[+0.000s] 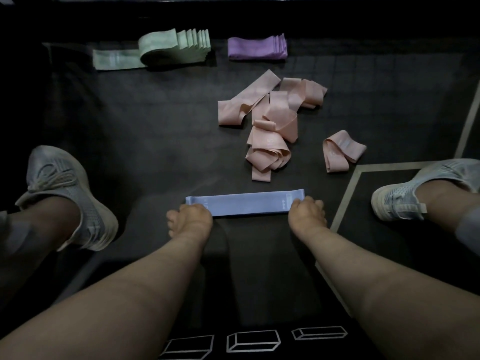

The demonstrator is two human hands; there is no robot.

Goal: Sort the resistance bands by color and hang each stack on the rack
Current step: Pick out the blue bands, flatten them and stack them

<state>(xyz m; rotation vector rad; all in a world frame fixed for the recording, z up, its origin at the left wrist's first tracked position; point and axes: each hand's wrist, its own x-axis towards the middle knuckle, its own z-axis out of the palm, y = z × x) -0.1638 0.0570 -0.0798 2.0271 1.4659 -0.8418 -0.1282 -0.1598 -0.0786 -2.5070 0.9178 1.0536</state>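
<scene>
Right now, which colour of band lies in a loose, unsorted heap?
The pink bands: tangled in the middle, while the green stack and purple stack sit folded at the far edge and the blue band lies flat.

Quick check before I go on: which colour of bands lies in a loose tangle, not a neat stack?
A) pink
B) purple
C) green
A: the pink bands lie tangled in the middle of the mat, while the green bands and purple bands sit in tidy stacks at its far edge; the left hand and right hand hold the blue band.
</scene>
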